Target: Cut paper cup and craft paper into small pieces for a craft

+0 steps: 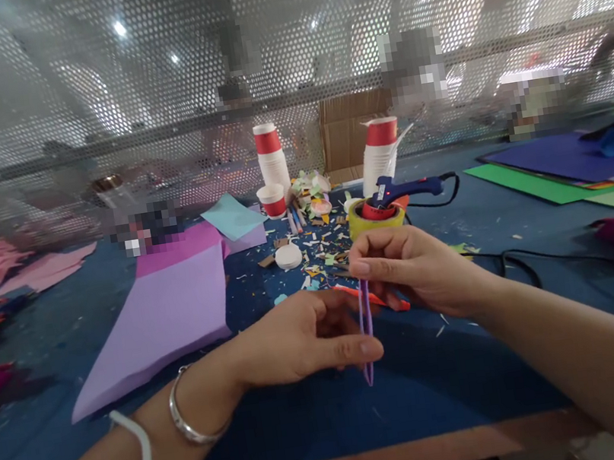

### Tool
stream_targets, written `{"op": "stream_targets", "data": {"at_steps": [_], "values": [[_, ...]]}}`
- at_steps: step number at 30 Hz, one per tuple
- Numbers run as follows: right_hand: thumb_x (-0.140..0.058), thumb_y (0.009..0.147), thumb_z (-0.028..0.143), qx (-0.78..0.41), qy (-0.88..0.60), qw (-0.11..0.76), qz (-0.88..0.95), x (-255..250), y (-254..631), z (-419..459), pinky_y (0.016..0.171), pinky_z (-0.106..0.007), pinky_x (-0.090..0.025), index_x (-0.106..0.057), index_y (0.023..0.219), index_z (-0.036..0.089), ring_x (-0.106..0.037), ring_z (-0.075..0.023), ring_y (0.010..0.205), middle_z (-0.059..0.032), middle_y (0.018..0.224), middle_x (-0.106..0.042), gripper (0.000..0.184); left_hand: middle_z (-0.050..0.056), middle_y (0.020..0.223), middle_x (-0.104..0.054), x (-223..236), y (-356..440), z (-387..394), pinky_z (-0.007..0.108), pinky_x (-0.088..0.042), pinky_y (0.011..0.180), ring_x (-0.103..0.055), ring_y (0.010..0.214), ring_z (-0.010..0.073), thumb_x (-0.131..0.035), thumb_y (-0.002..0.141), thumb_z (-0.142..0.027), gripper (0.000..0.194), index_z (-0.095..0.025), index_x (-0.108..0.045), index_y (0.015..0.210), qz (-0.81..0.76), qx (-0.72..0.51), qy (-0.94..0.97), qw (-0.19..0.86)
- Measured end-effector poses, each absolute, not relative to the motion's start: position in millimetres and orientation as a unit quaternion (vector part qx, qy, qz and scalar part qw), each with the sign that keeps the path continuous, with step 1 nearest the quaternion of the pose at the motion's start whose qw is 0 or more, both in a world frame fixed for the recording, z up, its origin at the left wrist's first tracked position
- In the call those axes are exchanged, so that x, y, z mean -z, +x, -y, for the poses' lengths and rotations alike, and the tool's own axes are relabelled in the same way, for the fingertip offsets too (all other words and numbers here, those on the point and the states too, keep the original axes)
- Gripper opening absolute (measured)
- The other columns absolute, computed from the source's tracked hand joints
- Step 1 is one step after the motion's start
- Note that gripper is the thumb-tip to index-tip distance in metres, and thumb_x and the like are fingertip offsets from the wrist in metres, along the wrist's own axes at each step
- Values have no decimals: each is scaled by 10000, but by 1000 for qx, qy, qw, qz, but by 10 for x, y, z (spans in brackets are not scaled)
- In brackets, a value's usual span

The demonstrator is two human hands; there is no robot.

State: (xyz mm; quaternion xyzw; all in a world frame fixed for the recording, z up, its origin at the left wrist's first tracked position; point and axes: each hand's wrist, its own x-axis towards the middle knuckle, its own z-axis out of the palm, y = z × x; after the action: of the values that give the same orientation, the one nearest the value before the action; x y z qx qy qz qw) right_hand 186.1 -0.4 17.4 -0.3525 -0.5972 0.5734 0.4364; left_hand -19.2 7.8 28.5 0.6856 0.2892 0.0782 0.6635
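Between my two hands, above the front of the blue table, a narrow strip of purple paper [364, 314] stands upright and looks folded lengthwise. My right hand [413, 264] pinches its top end between thumb and fingers. Lower down, my left hand [306, 341] is closed on the same strip, thumb near its bottom end. Behind the fingers lies an orange-red strip [374, 295], partly hidden. Just beyond my right hand a blue glue gun [408, 189] rests on a roll of yellow tape [367, 225].
Lilac paper [164, 320] lies to the left. Two stacks of paper cups, one on the left [272, 162] and one on the right [381, 161], rise behind scattered paper scraps [324, 246]. Coloured sheets [557, 166] lie right, near a black cable [554, 260]. A perforated metal screen [280, 49] closes the back.
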Motion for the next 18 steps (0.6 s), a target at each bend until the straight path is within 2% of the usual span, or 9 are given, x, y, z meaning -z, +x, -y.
{"op": "stream_targets", "data": {"at_steps": [4,7,9,12,15,18], "values": [[-767,773,492,-525,-391,424,626,-153,1803,23,372,-162,-351,-577,734,174,-461,-43,401,61,556,-552,372,68,907,-724,-282,-144,-35,263,-490,680,-665,789,174,-687,839,-475,358,-153,-683,995,-331,-167,744,556],[-743,791,507,-505,-403,413,642,-148,1783,28,379,-170,-341,-580,753,178,-472,-49,393,64,549,-550,369,48,867,-729,-270,-130,-21,259,-491,666,-666,754,164,-615,895,-364,227,-161,-702,950,-356,-183,767,501],[-685,832,533,-480,-416,414,653,-150,1807,9,392,-186,-352,-586,780,183,-486,-64,404,57,554,-556,367,53,875,-729,-262,-135,-36,273,-515,685,-681,753,166,-557,919,-286,184,-156,-686,942,-364,-193,758,506],[-626,876,518,-381,-469,403,688,-145,1907,-71,431,-220,-368,-607,802,190,-503,-92,442,44,558,-556,337,72,891,-717,-258,-158,-91,305,-548,697,-703,746,181,-552,925,-271,173,-144,-623,1019,-367,-234,710,553],[-662,853,398,-217,-539,319,748,-108,2035,-185,504,-254,-372,-634,746,192,-517,-121,527,11,611,-609,234,54,857,-702,-260,-194,-153,293,-540,658,-705,697,172,-543,942,-284,242,-157,-544,1148,-393,-288,649,585],[-635,857,336,-145,-580,207,774,-49,2116,-268,542,-277,-369,-655,758,201,-546,-151,585,-10,659,-649,168,1,756,-649,-249,-230,-200,258,-498,633,-676,636,138,-509,961,-280,191,-165,-537,1111,-411,-335,601,598]]}}
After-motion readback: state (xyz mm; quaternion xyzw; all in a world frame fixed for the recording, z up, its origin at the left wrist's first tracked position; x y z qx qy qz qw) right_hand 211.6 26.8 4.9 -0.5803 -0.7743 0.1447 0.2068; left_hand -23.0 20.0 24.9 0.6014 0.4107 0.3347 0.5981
